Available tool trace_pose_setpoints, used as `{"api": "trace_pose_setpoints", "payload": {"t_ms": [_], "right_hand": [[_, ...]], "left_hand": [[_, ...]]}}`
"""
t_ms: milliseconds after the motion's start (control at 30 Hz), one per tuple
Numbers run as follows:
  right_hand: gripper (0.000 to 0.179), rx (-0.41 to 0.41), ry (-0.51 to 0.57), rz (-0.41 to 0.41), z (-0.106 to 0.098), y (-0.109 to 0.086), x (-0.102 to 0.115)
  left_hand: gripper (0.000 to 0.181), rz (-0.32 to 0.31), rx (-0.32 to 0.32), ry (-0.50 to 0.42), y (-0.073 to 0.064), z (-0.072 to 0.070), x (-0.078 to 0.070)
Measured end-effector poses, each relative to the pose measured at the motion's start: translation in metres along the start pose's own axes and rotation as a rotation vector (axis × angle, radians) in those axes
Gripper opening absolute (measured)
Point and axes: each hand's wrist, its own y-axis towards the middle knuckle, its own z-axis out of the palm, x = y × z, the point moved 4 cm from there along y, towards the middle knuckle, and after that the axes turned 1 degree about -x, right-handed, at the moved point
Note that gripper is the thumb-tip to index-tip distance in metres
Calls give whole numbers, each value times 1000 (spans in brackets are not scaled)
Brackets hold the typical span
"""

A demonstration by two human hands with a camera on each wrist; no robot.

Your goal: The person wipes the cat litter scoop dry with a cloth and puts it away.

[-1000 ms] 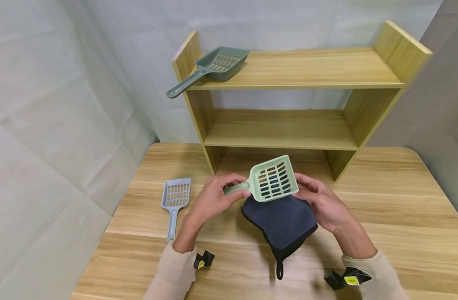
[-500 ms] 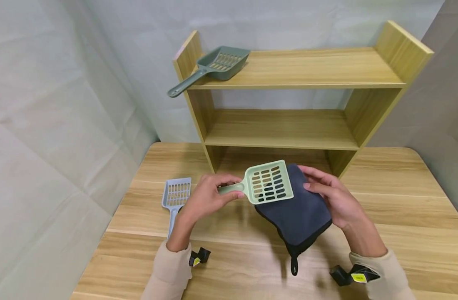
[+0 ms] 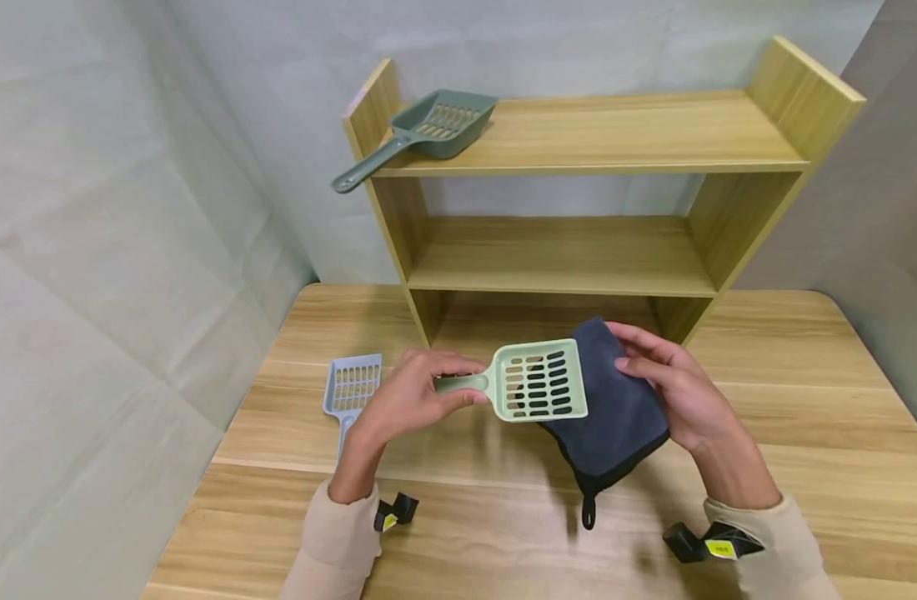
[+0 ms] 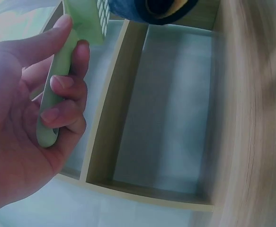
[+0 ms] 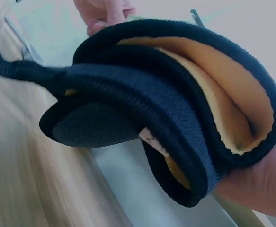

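Note:
My left hand (image 3: 409, 396) grips the handle of a pale green slotted litter scoop (image 3: 578, 383), whose head points right in the head view. In the left wrist view, the thumb and fingers curl round the scoop's handle (image 4: 52, 99). A folded dark blue cleaning cloth (image 3: 616, 425) with black edging and a hanging loop is pinched in my right hand (image 3: 679, 387), thumb on its front. The scoop head overlaps the cloth's left part in the head view. Up close in the right wrist view, the cloth (image 5: 142, 90) shows an orange inner side and a small label.
A blue-grey litter scoop (image 3: 353, 387) lies on the wooden table (image 3: 804, 417) left of my left hand, partly hidden by that arm. On the top left of the wooden shelf (image 3: 616, 137) rests a dark green litter scoop (image 3: 443, 125), its handle jutting past the shelf's edge.
The right hand and the cloth have shifted right, baring more of the cloth beside the scoop. The green scoop has moved slightly left and down and turned closer to level.

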Motion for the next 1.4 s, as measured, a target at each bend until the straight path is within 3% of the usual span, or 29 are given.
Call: {"api": "trace_pose_setpoints", "payload": {"t_ms": [167,567,767,1233,1400], "right_hand": [[44,1,-110,5,3,2,-3],[37,130,-505,-51,12,2,-7],[35,173,-505,-23,13,1,-11],[37,166,-474,-59,3,-4,5],[40,188,-386,-29,4,-3,0]], "left_hand": [[28,36,65,-61,0,3,-1],[27,71,250,-181,-1,14,-5],[29,36,291,-189,-1,17,-6],[28,35,229,-158,-5,4,2],[28,27,237,-178,-4,7,1]]}}
